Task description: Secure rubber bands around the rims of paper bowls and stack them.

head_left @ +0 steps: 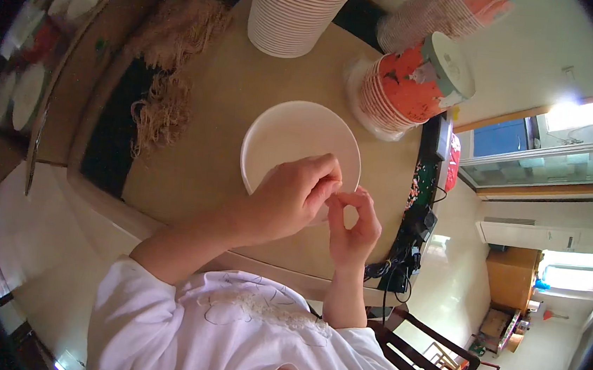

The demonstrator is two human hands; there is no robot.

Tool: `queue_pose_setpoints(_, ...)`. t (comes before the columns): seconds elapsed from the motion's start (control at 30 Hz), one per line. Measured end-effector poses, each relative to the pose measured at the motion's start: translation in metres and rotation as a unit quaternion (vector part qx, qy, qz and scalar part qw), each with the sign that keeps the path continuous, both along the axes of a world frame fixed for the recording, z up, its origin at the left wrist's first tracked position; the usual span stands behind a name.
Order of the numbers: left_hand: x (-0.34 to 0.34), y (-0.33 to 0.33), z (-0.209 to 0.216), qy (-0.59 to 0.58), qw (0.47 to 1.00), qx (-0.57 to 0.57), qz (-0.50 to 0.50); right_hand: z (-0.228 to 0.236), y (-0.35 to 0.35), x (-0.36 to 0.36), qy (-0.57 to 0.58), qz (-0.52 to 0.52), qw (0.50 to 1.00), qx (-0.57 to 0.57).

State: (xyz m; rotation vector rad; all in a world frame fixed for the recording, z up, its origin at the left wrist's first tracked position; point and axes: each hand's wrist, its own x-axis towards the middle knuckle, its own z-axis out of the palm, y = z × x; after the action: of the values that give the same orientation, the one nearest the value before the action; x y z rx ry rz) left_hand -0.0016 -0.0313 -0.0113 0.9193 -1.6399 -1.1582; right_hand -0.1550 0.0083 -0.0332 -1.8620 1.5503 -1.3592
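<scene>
A round white bowl-like container (273, 130), its mouth toward me, stands on the brown tabletop (208, 142). My left hand (304, 182) reaches across its near side, fingers closed in a pinch by the near right rim. Right beside it, my right hand (356, 225) also pinches, thumb and forefinger meeting and the palm partly turned up. The fingertips of both hands almost touch. Whatever lies between them is too small or hidden to make out. Part of the container's near rim is covered by my hands.
A tall stack of white-and-orange paper tubs (290, 19) stands at the far side. Right of it are orange tubs in clear plastic (396, 88), topped by a round lidded tub (451, 65). Tangled beige strings (167, 96) lie left. Black cables (395, 264) run along the right edge, near a dark chair (429, 359).
</scene>
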Motion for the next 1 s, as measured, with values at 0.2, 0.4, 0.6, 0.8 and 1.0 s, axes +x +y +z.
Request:
queue_pose_setpoints(0.2, 0.019, -0.002, 0.005, -0.113, 0.993, -0.007, -0.025, 0.002, 0.0, 0.001, -0.019, -0.006, 1.0, 0.015)
queue_pose_setpoints(0.4, 0.017, -0.002, 0.014, -0.068, 0.997, -0.031, 0.0, 0.005, -0.002, 0.0, 0.039, 0.03, 0.999, -0.021)
queue_pose_setpoints(0.6, 0.013, -0.003, 0.003, -0.036, 0.999, 0.036, 0.004, 0.005, -0.003, -0.001, 0.041, 0.038, 0.998, -0.015)
queue_pose_setpoints(0.8, 0.01, -0.002, 0.007, -0.03, 0.996, 0.083, -0.02, 0.002, 0.002, -0.003, -0.106, 0.023, 0.991, 0.081)
queue_pose_setpoints(1.0, 0.01, -0.002, 0.005, -0.016, 0.998, 0.062, -0.011, 0.015, 0.003, 0.007, -0.091, 0.007, 0.992, 0.09)
